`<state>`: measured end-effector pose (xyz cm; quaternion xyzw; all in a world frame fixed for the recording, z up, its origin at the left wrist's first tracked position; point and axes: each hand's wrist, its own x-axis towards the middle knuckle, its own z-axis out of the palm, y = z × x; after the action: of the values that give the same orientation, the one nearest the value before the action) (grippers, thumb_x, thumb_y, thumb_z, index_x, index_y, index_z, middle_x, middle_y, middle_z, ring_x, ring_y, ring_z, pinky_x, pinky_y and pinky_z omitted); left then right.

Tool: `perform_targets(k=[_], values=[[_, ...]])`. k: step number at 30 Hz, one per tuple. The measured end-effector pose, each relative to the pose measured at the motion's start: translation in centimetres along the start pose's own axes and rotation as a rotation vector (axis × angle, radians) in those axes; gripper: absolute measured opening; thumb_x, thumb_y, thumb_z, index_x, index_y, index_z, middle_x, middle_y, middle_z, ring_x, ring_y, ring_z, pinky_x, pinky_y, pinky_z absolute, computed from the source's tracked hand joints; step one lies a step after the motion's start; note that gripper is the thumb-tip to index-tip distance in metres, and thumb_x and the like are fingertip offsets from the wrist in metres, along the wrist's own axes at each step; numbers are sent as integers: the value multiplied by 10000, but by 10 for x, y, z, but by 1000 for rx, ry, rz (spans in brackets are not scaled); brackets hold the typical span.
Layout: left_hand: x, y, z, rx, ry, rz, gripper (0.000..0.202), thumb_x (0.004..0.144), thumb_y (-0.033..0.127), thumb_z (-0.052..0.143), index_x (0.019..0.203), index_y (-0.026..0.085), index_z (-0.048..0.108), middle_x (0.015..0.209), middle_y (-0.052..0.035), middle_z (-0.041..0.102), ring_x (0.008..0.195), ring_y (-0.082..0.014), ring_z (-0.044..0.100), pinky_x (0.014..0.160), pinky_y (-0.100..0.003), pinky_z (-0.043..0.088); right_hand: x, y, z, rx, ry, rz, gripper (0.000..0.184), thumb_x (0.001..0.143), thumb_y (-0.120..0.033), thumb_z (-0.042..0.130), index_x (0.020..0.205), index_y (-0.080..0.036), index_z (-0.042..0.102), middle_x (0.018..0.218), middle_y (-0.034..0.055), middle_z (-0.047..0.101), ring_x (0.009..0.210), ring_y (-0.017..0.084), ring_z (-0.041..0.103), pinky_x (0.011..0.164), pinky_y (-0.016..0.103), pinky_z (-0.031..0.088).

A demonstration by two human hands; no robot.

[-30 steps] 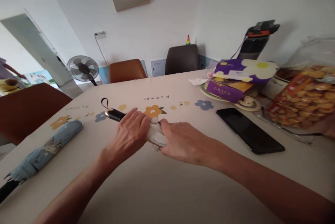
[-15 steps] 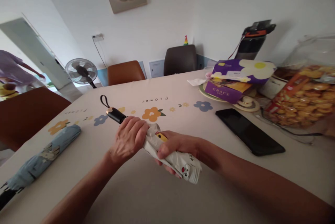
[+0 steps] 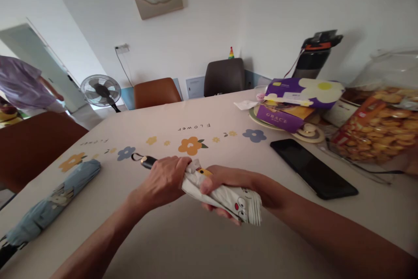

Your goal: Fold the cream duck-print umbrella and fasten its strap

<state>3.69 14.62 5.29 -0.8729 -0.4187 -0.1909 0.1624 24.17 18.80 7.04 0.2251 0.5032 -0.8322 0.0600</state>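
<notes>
I hold a folded white umbrella [image 3: 235, 199] with cartoon faces printed on it, just above the table [image 3: 202, 244]. My left hand [image 3: 165, 178] is closed round its shaft next to the black handle [image 3: 147, 161], whose wrist loop points left. My right hand [image 3: 225, 185] is wrapped round the bunched white canopy, thumb on top. The canopy's loose end fans out to the right of my right hand.
A folded light blue umbrella [image 3: 48, 207] lies at the table's left edge. A black phone [image 3: 313, 168] lies to the right, with purple boxes [image 3: 294, 100], a snack bag [image 3: 379, 129] and a dark bottle [image 3: 315, 55] behind it. Chairs and a fan [image 3: 101, 89] stand beyond; a person [image 3: 24, 83] is in the doorway.
My right hand went from lying flat over the canopy to gripping it, and the white umbrella was drawn toward me and lifted slightly. The person at the doorway came further into view.
</notes>
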Motion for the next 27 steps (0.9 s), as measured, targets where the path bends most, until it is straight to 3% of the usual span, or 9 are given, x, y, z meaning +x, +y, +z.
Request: perform_targets(k=[4,7,10,13,14,16,19,23,27], values=[[-5,3,-2,-172,-131,-192,190,720,269,589,860,171,506,657,-12,625,549,-146,578,495,-245,404,1,-2,-4,93,-190,-24,602,899,-541,187,898,-88,584,750,95,641,538,149,607,467,239,466],[-2,1,-11,-455,-188,-424,302,659,297,654,906,179,528,734,-13,653,627,-153,606,531,-246,451,5,-4,-10,86,-176,34,732,874,-617,83,943,-86,582,814,144,657,595,183,634,457,246,451],[0,-6,-16,-788,-160,-645,304,642,252,652,920,166,562,785,-22,661,686,-160,609,579,-256,485,6,-6,-17,26,45,-6,689,870,-625,155,868,-94,595,678,106,640,455,136,573,380,198,392],[0,-13,-15,-1086,-87,-780,261,616,236,650,853,151,584,783,-29,653,665,-150,592,592,-263,492,3,-11,-22,-23,448,-301,470,843,-549,404,760,-125,588,509,-4,530,303,57,385,289,161,251],[-1,-14,-14,-1200,-68,-816,256,604,242,653,830,148,580,754,-28,645,634,-142,583,569,-259,488,2,-12,-22,-44,586,-409,364,826,-474,486,744,-133,585,507,-23,510,312,47,372,292,158,246],[-2,-15,-15,-1432,-78,-893,261,580,266,657,789,141,563,652,-20,615,544,-130,557,503,-252,467,2,-15,-20,-105,769,-562,197,789,-336,570,759,-144,600,592,-8,553,424,60,474,362,158,345],[-1,-12,-15,-1675,-132,-1013,286,555,293,669,756,130,547,539,-7,569,459,-128,531,473,-264,456,9,-13,-9,-263,769,-636,139,778,-274,576,818,-154,635,773,41,622,672,121,589,547,212,475],[0,-7,-4,-1813,-165,-1112,336,569,329,703,786,123,550,523,-3,557,440,-123,524,487,-272,463,21,-4,8,-499,828,-729,109,790,-232,539,833,-170,618,745,13,610,634,109,550,565,236,464],[-2,0,9,-1962,-191,-1107,521,562,548,724,814,126,553,584,-6,564,450,-109,516,475,-271,466,22,-1,13,-794,920,-867,145,813,-159,501,924,-196,586,859,15,613,751,117,568,650,245,463]])
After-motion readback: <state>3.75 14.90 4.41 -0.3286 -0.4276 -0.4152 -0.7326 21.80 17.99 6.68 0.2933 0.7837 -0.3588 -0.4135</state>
